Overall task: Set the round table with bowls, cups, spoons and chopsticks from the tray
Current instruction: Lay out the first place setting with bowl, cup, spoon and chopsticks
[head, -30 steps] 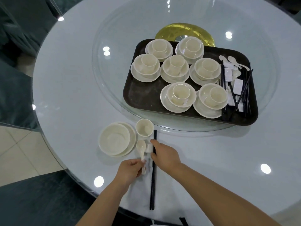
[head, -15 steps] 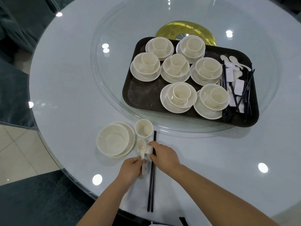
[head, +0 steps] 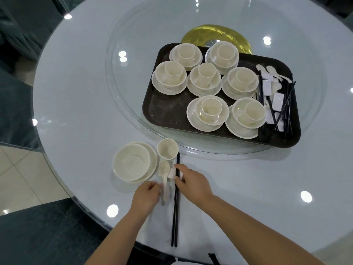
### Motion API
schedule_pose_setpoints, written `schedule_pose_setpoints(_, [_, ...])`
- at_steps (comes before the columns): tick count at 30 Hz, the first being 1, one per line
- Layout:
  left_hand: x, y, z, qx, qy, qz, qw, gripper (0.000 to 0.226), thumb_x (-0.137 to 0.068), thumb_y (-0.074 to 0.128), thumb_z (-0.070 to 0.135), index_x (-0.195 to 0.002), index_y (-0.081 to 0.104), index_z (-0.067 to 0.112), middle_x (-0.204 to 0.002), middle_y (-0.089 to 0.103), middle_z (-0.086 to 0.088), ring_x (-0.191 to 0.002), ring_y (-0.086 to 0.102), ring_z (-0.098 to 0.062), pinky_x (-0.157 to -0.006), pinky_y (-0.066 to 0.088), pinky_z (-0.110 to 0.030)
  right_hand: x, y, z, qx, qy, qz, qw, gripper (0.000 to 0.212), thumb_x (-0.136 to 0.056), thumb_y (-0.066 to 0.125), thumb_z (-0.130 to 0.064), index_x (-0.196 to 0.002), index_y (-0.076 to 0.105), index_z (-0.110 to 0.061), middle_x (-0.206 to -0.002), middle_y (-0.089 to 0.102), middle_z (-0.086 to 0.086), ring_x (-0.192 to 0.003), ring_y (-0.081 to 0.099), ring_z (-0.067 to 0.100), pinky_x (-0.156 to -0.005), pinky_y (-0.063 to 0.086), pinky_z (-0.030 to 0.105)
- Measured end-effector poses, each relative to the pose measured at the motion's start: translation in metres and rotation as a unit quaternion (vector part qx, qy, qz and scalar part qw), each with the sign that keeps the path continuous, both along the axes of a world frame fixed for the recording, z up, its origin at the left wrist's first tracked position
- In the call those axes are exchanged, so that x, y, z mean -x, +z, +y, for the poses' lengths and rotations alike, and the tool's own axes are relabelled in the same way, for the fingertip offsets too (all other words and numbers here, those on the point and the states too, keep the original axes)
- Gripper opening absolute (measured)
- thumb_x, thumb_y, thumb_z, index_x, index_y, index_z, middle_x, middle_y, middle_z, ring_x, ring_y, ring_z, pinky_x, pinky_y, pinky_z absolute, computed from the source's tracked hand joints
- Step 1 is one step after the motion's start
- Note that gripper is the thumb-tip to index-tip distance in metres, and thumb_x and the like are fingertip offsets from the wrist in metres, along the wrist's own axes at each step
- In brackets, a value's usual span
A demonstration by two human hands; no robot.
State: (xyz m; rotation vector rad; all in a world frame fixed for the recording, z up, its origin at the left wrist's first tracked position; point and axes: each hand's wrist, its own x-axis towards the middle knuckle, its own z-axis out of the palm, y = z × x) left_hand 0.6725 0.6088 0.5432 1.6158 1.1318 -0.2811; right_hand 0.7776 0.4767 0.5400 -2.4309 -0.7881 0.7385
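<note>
A place setting lies at the near edge of the round table (head: 76, 92): a cream bowl on a plate (head: 133, 162), a cup (head: 167, 149), a spoon (head: 164, 172), a small white rest (head: 171, 174) and a black pair of chopsticks (head: 175, 213). My left hand (head: 146, 197) pinches the spoon's handle. My right hand (head: 193, 183) holds the chopsticks near the rest. The dark tray (head: 168, 113) on the glass turntable carries several bowl-and-cup sets (head: 210, 111), spoons, rests and chopsticks (head: 275, 100).
A gold ring piece (head: 215, 33) sits behind the tray at the turntable's middle. Dark upholstered chairs (head: 17, 104) stand at the left and near edges. Tiled floor shows at lower left.
The chopsticks have straightened and shifted slightly beside the spoon. Both hands stay at the setting with small adjustments.
</note>
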Motion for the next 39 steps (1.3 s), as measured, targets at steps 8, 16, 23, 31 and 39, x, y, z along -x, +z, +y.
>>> schedule_pose_setpoints(8, [0.009, 0.001, 0.02, 0.08, 0.138, -0.005, 0.987, 0.021, -0.096, 0.056, 0.023, -0.084, 0.059, 0.007, -0.073, 0.064, -0.01, -0.06, 0.058, -0.019, -0.057, 0.05, -0.028, 0.018, 0.015, 0.025, -0.029, 0.025, 0.082, 0.996, 0.031, -0.098, 0.047, -0.033, -0.126, 0.057, -0.027, -0.074, 0.061, -0.01, -0.077, 0.058, 0.011, -0.073, 0.048, 0.03])
schedule_pose_setpoints(16, [0.021, 0.004, 0.038, 0.039, 0.146, 0.003, 0.989, 0.016, -0.09, 0.053, 0.011, -0.075, 0.055, 0.006, -0.069, 0.058, -0.012, -0.063, 0.054, -0.023, -0.06, 0.047, -0.033, 0.027, 0.023, 0.057, -0.017, 0.035, 0.129, 0.991, 0.042, -0.096, 0.048, -0.035, -0.137, 0.045, -0.031, -0.067, 0.053, -0.014, -0.072, 0.055, 0.008, -0.07, 0.045, 0.028])
schedule_pose_setpoints(23, [0.038, 0.009, 0.065, -0.043, 0.223, -0.015, 0.974, 0.05, -0.09, 0.053, 0.011, -0.138, 0.039, 0.016, -0.103, 0.059, 0.0, -0.094, 0.062, -0.026, -0.082, 0.054, -0.043, 0.029, 0.029, 0.079, -0.006, -0.018, 0.186, 0.982, 0.052, -0.092, 0.045, -0.027, -0.142, 0.031, -0.027, -0.094, 0.067, 0.002, -0.085, 0.065, 0.024, -0.076, 0.057, 0.044])
schedule_pose_setpoints(31, [0.023, 0.028, 0.073, -0.055, 0.149, -0.083, 0.984, 0.029, -0.071, 0.055, 0.034, -0.093, 0.048, 0.051, -0.091, 0.055, 0.024, -0.084, 0.055, 0.001, -0.063, 0.04, -0.019, 0.019, 0.025, 0.107, 0.02, -0.121, 0.264, 0.957, 0.06, -0.087, 0.045, -0.024, -0.143, 0.023, -0.02, -0.073, 0.069, 0.008, -0.038, 0.057, 0.01, -0.037, 0.042, 0.02])
schedule_pose_setpoints(39, [0.022, 0.025, 0.075, -0.057, 0.138, -0.1, 0.984, 0.046, -0.089, 0.054, 0.01, -0.091, 0.043, 0.054, -0.092, 0.055, 0.021, -0.092, 0.063, -0.013, -0.069, 0.047, -0.026, 0.016, 0.021, 0.107, 0.035, -0.131, 0.283, 0.949, 0.053, -0.085, 0.038, -0.012, -0.137, 0.03, -0.015, -0.068, 0.07, 0.008, -0.031, 0.048, 0.012, -0.036, 0.036, 0.018])
